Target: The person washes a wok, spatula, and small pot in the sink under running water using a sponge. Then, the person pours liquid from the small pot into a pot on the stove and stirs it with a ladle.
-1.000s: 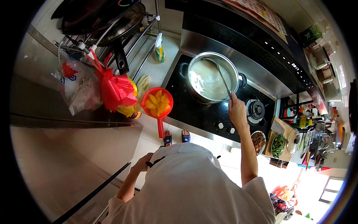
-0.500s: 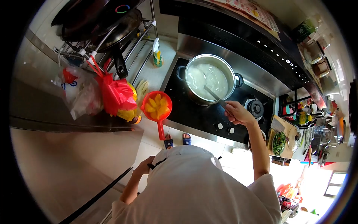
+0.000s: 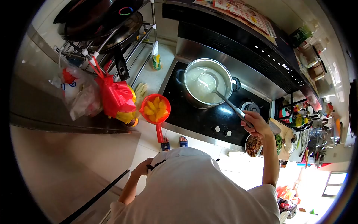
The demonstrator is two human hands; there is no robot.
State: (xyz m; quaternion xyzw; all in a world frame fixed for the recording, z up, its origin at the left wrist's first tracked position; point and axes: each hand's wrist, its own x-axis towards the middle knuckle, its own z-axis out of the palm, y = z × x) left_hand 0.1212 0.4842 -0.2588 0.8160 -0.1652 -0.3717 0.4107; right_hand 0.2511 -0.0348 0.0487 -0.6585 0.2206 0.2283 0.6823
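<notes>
My right hand (image 3: 255, 123) is closed around the handle of a metal ladle (image 3: 230, 104). The ladle's bowl sits in the whitish, cloudy liquid of a deep two-handled steel pot (image 3: 199, 102) on the black stove. My left hand (image 3: 142, 168) is down at my waist, beside a black strap on the white clothing; its fingers are largely hidden. To the left of the pot, a red plastic dipper (image 3: 159, 130) holds yellow-orange pieces.
Pans hang on a metal rack (image 3: 140, 48) at upper left, near a red bag (image 3: 117, 97) and a spray bottle (image 3: 156, 56). A range hood (image 3: 231, 44) overhangs the stove (image 3: 186, 115). To the right are a bowl of brown food (image 3: 253, 145) and a cutting board (image 3: 286, 149).
My right hand has moved right and slightly down with the ladle, and more of its handle shows. The ladle's bowl is now visible near the liquid's surface. My left hand stays at the waist.
</notes>
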